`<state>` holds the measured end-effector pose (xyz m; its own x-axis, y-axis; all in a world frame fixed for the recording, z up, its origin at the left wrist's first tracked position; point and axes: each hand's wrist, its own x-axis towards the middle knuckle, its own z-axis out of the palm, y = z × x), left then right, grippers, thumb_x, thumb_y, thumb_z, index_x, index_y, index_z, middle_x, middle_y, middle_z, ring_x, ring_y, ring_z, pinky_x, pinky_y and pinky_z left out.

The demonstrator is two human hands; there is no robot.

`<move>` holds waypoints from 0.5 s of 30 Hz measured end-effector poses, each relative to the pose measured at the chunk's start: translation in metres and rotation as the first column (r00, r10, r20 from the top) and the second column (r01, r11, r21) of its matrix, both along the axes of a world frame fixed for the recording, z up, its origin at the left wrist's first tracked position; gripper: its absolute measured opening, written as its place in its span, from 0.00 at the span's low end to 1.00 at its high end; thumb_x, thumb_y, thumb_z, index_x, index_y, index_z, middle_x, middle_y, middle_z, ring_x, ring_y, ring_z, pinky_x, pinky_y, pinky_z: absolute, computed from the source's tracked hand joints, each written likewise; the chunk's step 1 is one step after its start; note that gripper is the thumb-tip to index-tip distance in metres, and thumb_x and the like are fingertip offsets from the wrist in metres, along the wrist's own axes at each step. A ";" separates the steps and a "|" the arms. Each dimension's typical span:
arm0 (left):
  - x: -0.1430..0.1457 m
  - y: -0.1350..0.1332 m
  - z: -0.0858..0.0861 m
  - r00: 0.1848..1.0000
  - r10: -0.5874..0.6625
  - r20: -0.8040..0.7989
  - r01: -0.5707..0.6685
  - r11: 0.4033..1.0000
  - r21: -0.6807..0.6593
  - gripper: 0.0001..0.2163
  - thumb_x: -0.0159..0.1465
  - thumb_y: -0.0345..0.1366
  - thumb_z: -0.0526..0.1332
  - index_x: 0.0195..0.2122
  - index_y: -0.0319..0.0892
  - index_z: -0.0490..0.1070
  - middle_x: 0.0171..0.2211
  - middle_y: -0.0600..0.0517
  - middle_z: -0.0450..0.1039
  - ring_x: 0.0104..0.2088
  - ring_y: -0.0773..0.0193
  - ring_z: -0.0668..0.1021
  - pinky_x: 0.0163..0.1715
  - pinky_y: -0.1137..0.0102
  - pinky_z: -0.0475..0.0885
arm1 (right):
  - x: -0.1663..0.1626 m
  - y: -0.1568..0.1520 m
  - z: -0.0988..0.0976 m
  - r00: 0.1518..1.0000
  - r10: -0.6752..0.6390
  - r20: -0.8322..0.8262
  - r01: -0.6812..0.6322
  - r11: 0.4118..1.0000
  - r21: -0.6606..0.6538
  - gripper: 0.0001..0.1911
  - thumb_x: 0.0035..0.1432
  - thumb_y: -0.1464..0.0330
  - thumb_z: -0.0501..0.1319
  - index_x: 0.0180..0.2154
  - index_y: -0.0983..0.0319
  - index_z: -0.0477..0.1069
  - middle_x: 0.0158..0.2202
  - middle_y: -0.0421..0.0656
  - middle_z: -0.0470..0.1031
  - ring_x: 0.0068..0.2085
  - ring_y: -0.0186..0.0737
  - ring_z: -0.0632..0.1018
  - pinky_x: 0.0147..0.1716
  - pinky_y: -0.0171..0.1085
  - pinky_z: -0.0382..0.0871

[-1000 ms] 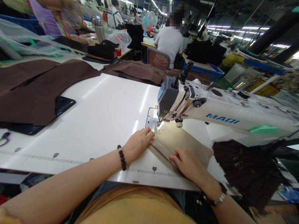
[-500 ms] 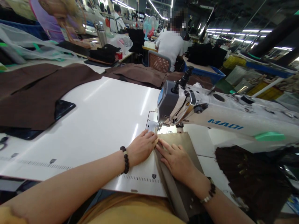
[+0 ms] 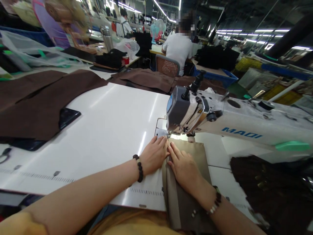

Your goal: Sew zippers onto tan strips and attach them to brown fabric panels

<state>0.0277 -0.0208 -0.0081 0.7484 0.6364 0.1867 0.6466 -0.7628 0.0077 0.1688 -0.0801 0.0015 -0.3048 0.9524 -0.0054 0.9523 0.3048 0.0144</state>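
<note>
My left hand (image 3: 154,156) is at the left edge of a folded grey-brown fabric piece (image 3: 195,151), its thumb and fingers closed on that edge just in front of the needle area. Palm down on the same fabric, my right hand (image 3: 186,166) has its fingers stretched out, the tips close to the left fingertips. A white sewing machine (image 3: 241,130) with a dark grey head stands over the fabric's far end. The presser foot is partly hidden behind the head and my fingers. The fabric's near end hangs toward my lap.
Dark brown cut pieces (image 3: 41,101) lie at the left, more brown cloth (image 3: 146,80) along the table's far edge. A gathered dark cloth (image 3: 264,186) rests at the right. Scissors (image 3: 5,155) are at the far left. Beyond, a person in white (image 3: 179,49) sits on a chair.
The near part of the fabric has swung left and lies straighter toward me. Both hands have shifted slightly right in the view, and the whole view has moved a little.
</note>
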 end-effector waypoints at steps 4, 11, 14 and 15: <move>0.002 0.018 0.000 1.000 0.009 0.015 -0.009 1.000 -0.027 0.18 0.66 0.39 0.51 0.49 0.29 0.62 0.49 0.39 0.64 0.53 0.54 0.64 0.53 0.59 0.57 | 0.003 0.013 -0.003 0.998 -0.003 -0.055 0.005 0.999 0.037 0.25 0.59 0.67 0.50 0.58 0.67 0.55 0.60 0.50 0.52 0.45 0.46 0.70 0.43 0.46 0.66; -0.010 -0.003 0.015 0.998 -0.051 0.044 0.056 0.993 -0.102 0.17 0.63 0.39 0.56 0.47 0.31 0.63 0.48 0.40 0.64 0.51 0.53 0.66 0.52 0.60 0.60 | 0.016 0.020 -0.009 0.985 0.069 -0.157 -0.053 0.993 0.101 0.23 0.62 0.65 0.46 0.56 0.67 0.57 0.59 0.49 0.56 0.53 0.45 0.64 0.50 0.44 0.61; -0.023 -0.041 0.028 0.959 -0.241 0.148 0.270 0.938 -0.217 0.15 0.63 0.38 0.56 0.46 0.34 0.64 0.44 0.44 0.67 0.45 0.57 0.69 0.48 0.63 0.64 | 0.019 0.015 -0.008 0.977 0.078 -0.200 -0.060 0.994 0.092 0.23 0.62 0.64 0.44 0.56 0.64 0.58 0.59 0.46 0.56 0.54 0.44 0.63 0.51 0.44 0.59; -0.028 -0.053 0.030 0.934 -0.305 0.184 0.344 0.906 -0.248 0.13 0.64 0.38 0.54 0.46 0.35 0.64 0.44 0.45 0.67 0.44 0.58 0.70 0.48 0.65 0.65 | 0.019 0.014 -0.007 0.975 0.077 -0.209 -0.059 0.994 0.094 0.22 0.62 0.64 0.45 0.56 0.63 0.58 0.59 0.45 0.57 0.53 0.44 0.63 0.51 0.44 0.59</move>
